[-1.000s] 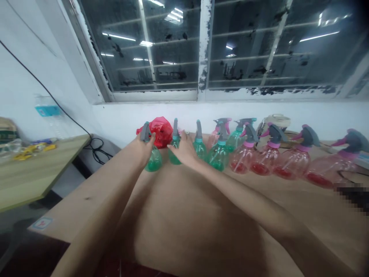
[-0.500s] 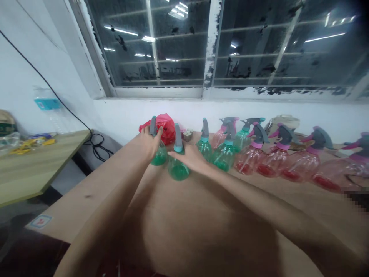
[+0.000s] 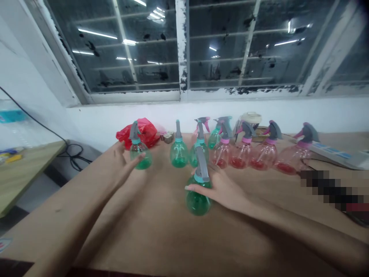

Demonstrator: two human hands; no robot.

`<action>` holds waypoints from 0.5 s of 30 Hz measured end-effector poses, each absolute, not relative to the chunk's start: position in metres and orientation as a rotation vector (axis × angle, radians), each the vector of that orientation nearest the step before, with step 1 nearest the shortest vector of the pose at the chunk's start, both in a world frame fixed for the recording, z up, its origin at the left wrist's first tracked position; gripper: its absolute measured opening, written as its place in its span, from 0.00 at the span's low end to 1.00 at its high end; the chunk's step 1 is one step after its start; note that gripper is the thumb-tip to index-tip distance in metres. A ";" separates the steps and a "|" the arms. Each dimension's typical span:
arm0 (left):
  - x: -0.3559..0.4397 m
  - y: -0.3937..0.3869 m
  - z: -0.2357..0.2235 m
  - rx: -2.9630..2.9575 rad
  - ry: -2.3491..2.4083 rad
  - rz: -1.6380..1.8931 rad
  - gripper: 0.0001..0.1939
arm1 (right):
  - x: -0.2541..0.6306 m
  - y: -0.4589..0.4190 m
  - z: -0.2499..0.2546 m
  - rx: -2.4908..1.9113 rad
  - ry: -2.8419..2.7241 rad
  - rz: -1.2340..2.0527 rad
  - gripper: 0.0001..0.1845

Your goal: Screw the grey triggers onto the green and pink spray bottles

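Observation:
My right hand (image 3: 223,188) is wrapped round a green spray bottle (image 3: 197,196) with a grey and teal trigger head, standing upright on the brown table (image 3: 161,238) in front of the row. My left hand (image 3: 122,163) is open, fingers spread, just left of another green spray bottle (image 3: 138,154) that stands by itself; the fingertips are close to it, touching or nearly so. Two more green bottles (image 3: 178,152) stand behind in the row.
A row of pink spray bottles (image 3: 259,154) runs to the right along the wall under the window. A red plastic bag (image 3: 144,130) lies at the back left. A second table (image 3: 25,169) stands at the left, cables (image 3: 72,154) between.
My right hand has drawn its green bottle toward me, out of the row. My left hand has let go of the left green bottle and opened.

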State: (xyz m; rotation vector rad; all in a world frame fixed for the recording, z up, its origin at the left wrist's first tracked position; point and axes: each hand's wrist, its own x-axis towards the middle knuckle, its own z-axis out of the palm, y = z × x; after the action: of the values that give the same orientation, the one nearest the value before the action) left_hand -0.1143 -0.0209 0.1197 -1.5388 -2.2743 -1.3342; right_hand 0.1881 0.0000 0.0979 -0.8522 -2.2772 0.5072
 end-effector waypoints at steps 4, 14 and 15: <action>-0.044 -0.059 0.110 -2.078 -2.043 -1.440 0.34 | 0.199 -0.012 0.087 -0.912 -2.223 0.344 0.28; 0.069 -0.043 0.126 -2.668 -1.920 -1.592 0.30 | 0.208 -0.021 0.052 -0.816 -2.195 0.582 0.40; 0.070 -0.041 0.126 -2.681 -1.924 -1.611 0.28 | 0.207 -0.019 0.050 -0.790 -2.185 0.630 0.43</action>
State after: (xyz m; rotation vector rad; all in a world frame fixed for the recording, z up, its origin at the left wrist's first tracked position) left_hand 0.0695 -0.0407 0.1265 -2.6813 -1.9243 -1.6112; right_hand 0.2073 -0.0193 0.0498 -0.7898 -2.1848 0.6296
